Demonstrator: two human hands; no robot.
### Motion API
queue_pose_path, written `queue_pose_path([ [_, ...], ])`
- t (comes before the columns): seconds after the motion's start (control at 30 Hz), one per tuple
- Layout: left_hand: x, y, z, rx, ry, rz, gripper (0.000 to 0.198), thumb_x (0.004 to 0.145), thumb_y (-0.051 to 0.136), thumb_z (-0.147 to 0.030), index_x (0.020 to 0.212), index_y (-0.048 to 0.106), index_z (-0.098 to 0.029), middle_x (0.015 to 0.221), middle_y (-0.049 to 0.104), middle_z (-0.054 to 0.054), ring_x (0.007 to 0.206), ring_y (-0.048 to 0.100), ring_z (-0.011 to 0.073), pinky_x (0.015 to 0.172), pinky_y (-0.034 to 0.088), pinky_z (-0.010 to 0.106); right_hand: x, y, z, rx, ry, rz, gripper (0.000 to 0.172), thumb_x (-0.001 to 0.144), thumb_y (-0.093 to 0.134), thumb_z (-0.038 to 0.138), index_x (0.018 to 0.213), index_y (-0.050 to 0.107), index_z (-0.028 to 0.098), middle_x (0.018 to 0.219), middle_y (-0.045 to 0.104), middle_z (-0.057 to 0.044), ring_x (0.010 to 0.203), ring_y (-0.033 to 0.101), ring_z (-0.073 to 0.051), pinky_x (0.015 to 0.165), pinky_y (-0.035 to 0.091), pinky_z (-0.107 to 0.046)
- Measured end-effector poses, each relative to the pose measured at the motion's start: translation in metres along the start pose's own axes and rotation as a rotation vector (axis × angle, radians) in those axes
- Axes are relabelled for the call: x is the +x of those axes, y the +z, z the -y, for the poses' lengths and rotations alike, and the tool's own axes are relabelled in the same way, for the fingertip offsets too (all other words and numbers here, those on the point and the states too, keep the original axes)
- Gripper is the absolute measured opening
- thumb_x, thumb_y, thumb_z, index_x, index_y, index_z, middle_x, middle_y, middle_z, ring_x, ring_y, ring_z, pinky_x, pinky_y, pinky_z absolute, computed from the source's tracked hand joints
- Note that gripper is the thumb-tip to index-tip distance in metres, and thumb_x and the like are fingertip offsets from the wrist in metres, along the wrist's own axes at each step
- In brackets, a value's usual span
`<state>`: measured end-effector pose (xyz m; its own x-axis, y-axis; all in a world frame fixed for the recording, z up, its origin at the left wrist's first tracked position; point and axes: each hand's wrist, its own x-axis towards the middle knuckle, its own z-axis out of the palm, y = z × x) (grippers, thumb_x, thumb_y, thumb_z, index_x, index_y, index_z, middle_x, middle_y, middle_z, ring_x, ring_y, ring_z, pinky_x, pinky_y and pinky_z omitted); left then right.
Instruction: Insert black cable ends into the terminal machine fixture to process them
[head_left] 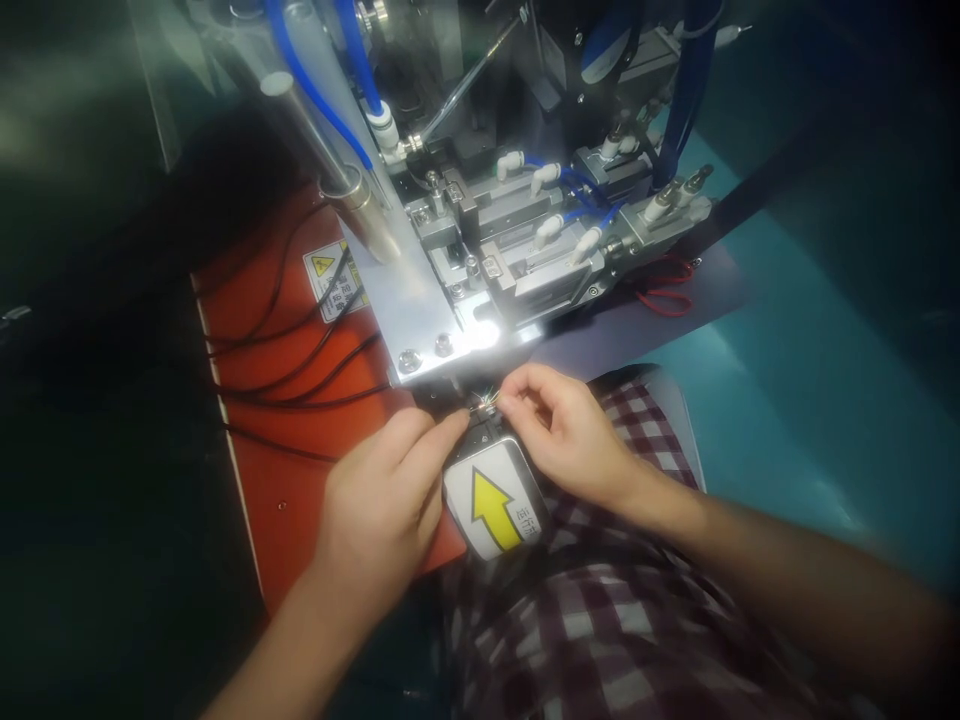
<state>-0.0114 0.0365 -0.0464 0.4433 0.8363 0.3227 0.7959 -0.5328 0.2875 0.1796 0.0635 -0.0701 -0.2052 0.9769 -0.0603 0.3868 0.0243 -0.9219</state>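
My left hand and my right hand meet at the front edge of a bench machine. Between their fingertips is a tiny shiny piece, thin and wire-like, too small to name. The right thumb and index finger pinch one end of it. On the left, thumb and fingers are pressed together at its other end. Both hands are just above a small dark fixture under the metal plate's front edge. Right below the fixture sits a white label with a yellow arrow.
A bright metal plate with bolts carries several pneumatic cylinders and blue air hoses. Black cables cross the orange base at left. A warning sticker is beside the plate. Red wire lies at right.
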Motion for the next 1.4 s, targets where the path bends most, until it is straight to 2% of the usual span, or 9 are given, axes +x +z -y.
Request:
queue_pose_path([
  [0.13, 0.0, 0.001, 0.0, -0.025, -0.003, -0.011, 0.026, 0.088, 0.05, -0.005, 0.108, 0.066, -0.012, 0.081, 0.061, 0.004, 0.068, 0.055, 0.0112, 0.057, 0.042, 0.021, 0.001, -0.006, 0.0, 0.074, 0.057, 0.049, 0.009, 0.09, 0.053, 0.022, 0.085, 0.061, 0.018, 0.084, 0.066, -0.003, 0.076, 0.062, -0.016, 0.068, 0.048, -0.028],
  [0.23, 0.0, 0.001, 0.0, -0.022, -0.007, -0.007, 0.026, 0.089, 0.05, -0.006, 0.108, 0.066, -0.014, 0.081, 0.061, 0.004, 0.069, 0.055, 0.0113, 0.058, 0.042, 0.021, 0.003, -0.009, 0.002, 0.123, 0.078, 0.018, 0.009, 0.088, 0.056, 0.023, 0.086, 0.063, 0.018, 0.086, 0.066, -0.003, 0.074, 0.061, -0.015, 0.065, 0.048, -0.026],
  [0.43, -0.001, 0.001, -0.001, -0.038, -0.023, -0.015, 0.027, 0.089, 0.05, -0.007, 0.109, 0.066, -0.017, 0.081, 0.061, 0.002, 0.068, 0.056, 0.0106, 0.057, 0.042, 0.02, 0.005, -0.008, 0.004, 0.128, 0.078, 0.001, 0.007, 0.085, 0.061, 0.023, 0.082, 0.064, 0.017, 0.072, 0.061, 0.001, 0.059, 0.053, -0.011, 0.055, 0.044, -0.024],
  [0.6, -0.002, 0.002, 0.0, -0.055, -0.011, -0.024, 0.026, 0.088, 0.052, -0.005, 0.108, 0.067, -0.012, 0.083, 0.062, 0.004, 0.07, 0.056, 0.0111, 0.058, 0.042, 0.02, 0.004, -0.005, 0.001, 0.099, 0.016, 0.004, 0.008, 0.087, 0.056, 0.021, 0.081, 0.06, 0.018, 0.08, 0.063, -0.002, 0.071, 0.059, -0.015, 0.066, 0.048, -0.027],
  [0.77, -0.002, 0.002, 0.0, -0.064, -0.012, -0.023, 0.026, 0.088, 0.052, -0.004, 0.108, 0.067, -0.011, 0.083, 0.062, 0.004, 0.071, 0.055, 0.0111, 0.06, 0.042, 0.021, 0.003, -0.003, 0.001, 0.146, 0.062, 0.019, 0.009, 0.087, 0.054, 0.021, 0.08, 0.058, 0.018, 0.083, 0.063, -0.004, 0.078, 0.06, -0.017, 0.071, 0.05, -0.029],
  [1.03, -0.002, 0.002, 0.0, -0.058, 0.005, 0.002, 0.027, 0.087, 0.051, -0.004, 0.108, 0.067, -0.009, 0.086, 0.063, 0.006, 0.073, 0.057, 0.0126, 0.059, 0.043, 0.022, 0.007, -0.006, 0.014, 0.129, 0.213, 0.047, 0.011, 0.084, 0.055, 0.023, 0.076, 0.06, 0.017, 0.075, 0.064, -0.002, 0.067, 0.06, -0.014, 0.06, 0.047, -0.025],
  [1.17, -0.002, 0.001, 0.0, -0.041, 0.004, 0.004, 0.027, 0.088, 0.051, -0.004, 0.108, 0.067, -0.01, 0.085, 0.063, 0.006, 0.071, 0.057, 0.0125, 0.058, 0.042, 0.022, 0.012, -0.012, 0.017, 0.055, 0.285, 0.136, 0.012, 0.083, 0.054, 0.021, 0.074, 0.061, 0.017, 0.062, 0.059, 0.002, 0.054, 0.054, -0.011, 0.049, 0.04, -0.023],
  [1.23, -0.001, 0.001, 0.001, -0.04, 0.006, -0.003, 0.026, 0.088, 0.05, -0.004, 0.107, 0.067, -0.01, 0.084, 0.063, 0.006, 0.07, 0.056, 0.0122, 0.057, 0.042, 0.022, 0.012, -0.015, 0.016, 0.06, 0.294, 0.162, 0.012, 0.083, 0.056, 0.022, 0.076, 0.063, 0.017, 0.063, 0.06, 0.002, 0.053, 0.053, -0.011, 0.048, 0.04, -0.023],
  [1.4, -0.001, 0.0, 0.001, -0.044, 0.027, -0.021, 0.026, 0.088, 0.05, -0.003, 0.107, 0.067, -0.009, 0.084, 0.063, 0.007, 0.07, 0.057, 0.0122, 0.057, 0.043, 0.022, 0.006, -0.015, 0.016, 0.14, 0.189, 0.02, 0.011, 0.084, 0.06, 0.025, 0.085, 0.066, 0.016, 0.071, 0.063, 0.0, 0.057, 0.053, -0.011, 0.05, 0.041, -0.022],
])
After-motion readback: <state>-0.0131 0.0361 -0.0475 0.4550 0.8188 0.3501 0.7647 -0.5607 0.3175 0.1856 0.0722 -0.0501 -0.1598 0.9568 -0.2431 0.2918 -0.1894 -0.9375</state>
